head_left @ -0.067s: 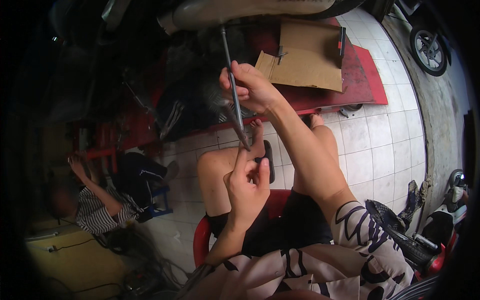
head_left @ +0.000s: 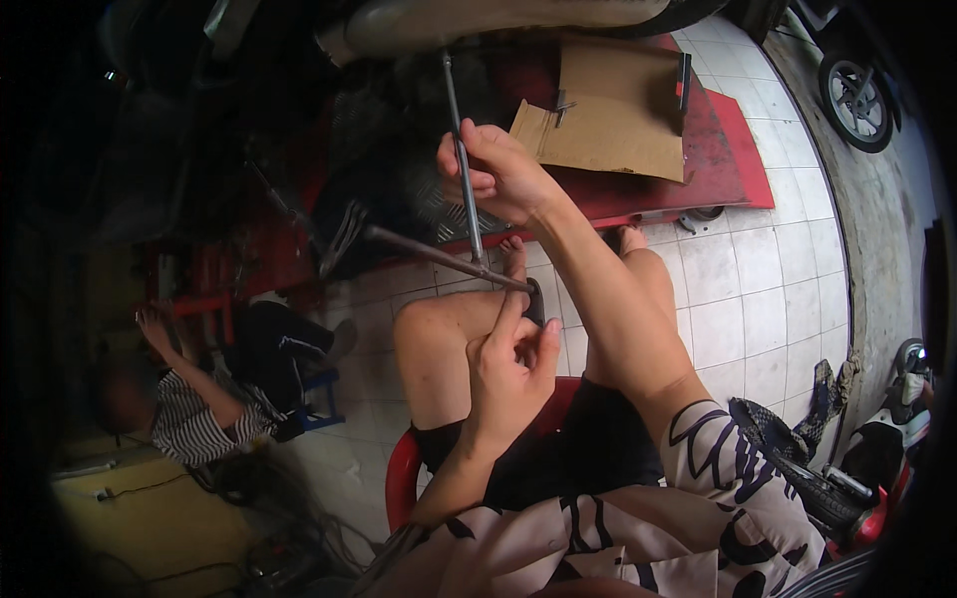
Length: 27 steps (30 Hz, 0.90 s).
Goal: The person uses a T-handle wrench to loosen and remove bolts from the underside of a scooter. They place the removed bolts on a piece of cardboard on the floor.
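Observation:
A metal T-handle wrench (head_left: 452, 95) runs down from under a pale, rounded vehicle part (head_left: 498, 20) at the top. My right hand (head_left: 506, 177) is closed around the middle of its shaft. The crossbar (head_left: 429, 251) at its lower end lies slanted, from upper left to lower right. Below it, my left hand (head_left: 506, 384) touches the bar's right end with the stretched index finger. The thumb stands apart and the other fingers are curled, with nothing held. Where the wrench's top end meets the vehicle is too dark to make out.
Behind my right hand, flattened cardboard (head_left: 618, 120) with small metal pieces (head_left: 563, 112) lies on a red platform (head_left: 718, 164). A person in a striped shirt (head_left: 199, 424) sits at left. A motorcycle wheel (head_left: 854, 103) stands at far right, above white floor tiles (head_left: 728, 269).
The wrench's crossbar has swung from steep to a flatter slant, its near end moving right. My left index finger has moved right with that end. My right hand stays around the shaft.

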Each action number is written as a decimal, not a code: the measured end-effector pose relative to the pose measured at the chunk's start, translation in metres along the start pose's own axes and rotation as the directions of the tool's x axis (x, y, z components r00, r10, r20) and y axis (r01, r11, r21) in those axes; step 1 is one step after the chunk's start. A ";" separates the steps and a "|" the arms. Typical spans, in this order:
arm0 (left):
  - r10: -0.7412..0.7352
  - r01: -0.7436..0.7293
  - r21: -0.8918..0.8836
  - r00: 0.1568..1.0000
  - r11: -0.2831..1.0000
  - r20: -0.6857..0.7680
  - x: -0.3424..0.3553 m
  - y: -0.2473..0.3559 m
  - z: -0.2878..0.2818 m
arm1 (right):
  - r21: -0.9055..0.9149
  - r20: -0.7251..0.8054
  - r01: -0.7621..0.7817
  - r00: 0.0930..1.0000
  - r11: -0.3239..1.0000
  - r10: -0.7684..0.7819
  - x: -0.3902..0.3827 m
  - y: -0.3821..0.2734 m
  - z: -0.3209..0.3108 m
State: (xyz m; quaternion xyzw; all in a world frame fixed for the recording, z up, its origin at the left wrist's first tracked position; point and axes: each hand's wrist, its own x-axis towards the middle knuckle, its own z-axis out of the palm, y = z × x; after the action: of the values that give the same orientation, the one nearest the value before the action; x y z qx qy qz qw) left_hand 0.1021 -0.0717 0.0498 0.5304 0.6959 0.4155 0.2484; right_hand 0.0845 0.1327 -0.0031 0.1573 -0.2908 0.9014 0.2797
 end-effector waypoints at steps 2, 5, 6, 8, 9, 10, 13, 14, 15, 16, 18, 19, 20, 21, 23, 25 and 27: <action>0.137 -0.136 -0.018 0.988 0.991 0.077 0.002 0.008 0.008 | -0.001 -0.009 0.009 1.000 1.000 -0.009 0.001 0.006 -0.001; 0.208 -0.209 0.005 0.968 0.978 -0.139 0.013 0.025 -0.002 | -0.054 -0.041 0.040 0.998 0.998 -0.042 0.005 -0.001 -0.003; 0.184 -0.193 -0.013 0.953 0.981 -0.240 0.011 0.026 -0.007 | -0.058 -0.044 0.045 0.998 0.997 -0.048 0.005 0.000 -0.002; 0.089 -0.113 -0.051 0.936 0.992 -0.340 0.007 0.023 -0.010 | -0.042 -0.050 0.055 0.997 0.998 -0.058 0.005 0.001 0.000; 0.018 -0.045 -0.070 0.939 0.997 -0.343 0.004 0.014 -0.010 | -0.020 -0.051 0.058 0.997 0.998 -0.059 0.006 0.003 0.001; -0.050 0.019 -0.093 0.940 0.995 -0.338 0.001 0.004 -0.008 | -0.005 -0.058 0.065 0.996 0.998 -0.065 0.005 0.002 0.001; -0.009 0.009 -0.058 1.000 0.998 0.002 -0.005 -0.002 0.004 | 0.018 -0.065 0.084 0.994 0.996 -0.083 0.007 0.007 0.000; 0.041 -0.035 -0.070 0.996 0.997 0.085 -0.004 0.004 0.007 | 0.021 -0.061 0.085 0.995 0.996 -0.084 0.009 0.011 0.000; 0.118 -0.109 -0.078 0.987 0.991 0.113 0.001 0.011 0.005 | 0.014 -0.061 0.093 0.994 0.996 -0.092 0.009 0.009 -0.002; 0.133 -0.128 -0.093 0.990 0.987 0.050 0.003 0.017 0.000 | 0.008 -0.061 0.100 0.993 0.995 -0.099 0.009 0.008 -0.003; 0.145 -0.150 -0.071 0.987 0.986 -0.073 0.008 0.019 -0.013 | 0.000 -0.097 0.090 0.991 0.996 -0.089 0.008 0.009 -0.002; 0.143 -0.149 -0.036 0.981 0.988 -0.133 0.010 0.019 -0.019 | -0.003 -0.113 0.086 0.990 0.996 -0.086 0.008 0.009 -0.002; 0.142 -0.145 -0.001 0.971 0.989 -0.192 0.013 0.018 -0.026 | -0.001 -0.116 0.091 0.989 0.996 -0.091 0.008 0.008 -0.003; 0.080 -0.086 -0.015 0.968 0.996 -0.238 0.011 0.010 -0.027 | 0.006 -0.116 0.092 0.989 0.996 -0.091 0.008 0.009 -0.002; -0.104 0.089 -0.081 0.972 0.993 -0.212 0.004 0.003 -0.020 | 0.014 -0.115 0.096 0.989 0.995 -0.094 0.008 0.010 -0.002; -0.062 0.067 -0.096 0.996 0.993 0.057 0.008 0.000 -0.009 | 0.028 -0.115 0.095 0.989 0.995 -0.091 0.010 0.012 -0.003; 0.045 -0.030 -0.092 0.985 0.995 0.165 0.011 0.002 -0.009 | 0.020 -0.140 0.091 0.986 0.996 -0.087 0.010 0.015 -0.004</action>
State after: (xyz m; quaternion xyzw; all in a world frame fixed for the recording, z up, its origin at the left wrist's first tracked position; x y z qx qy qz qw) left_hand 0.0929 -0.0634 0.0575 0.5648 0.6434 0.4047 0.3213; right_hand 0.0675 0.1293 -0.0084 0.1109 -0.2513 0.9005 0.3372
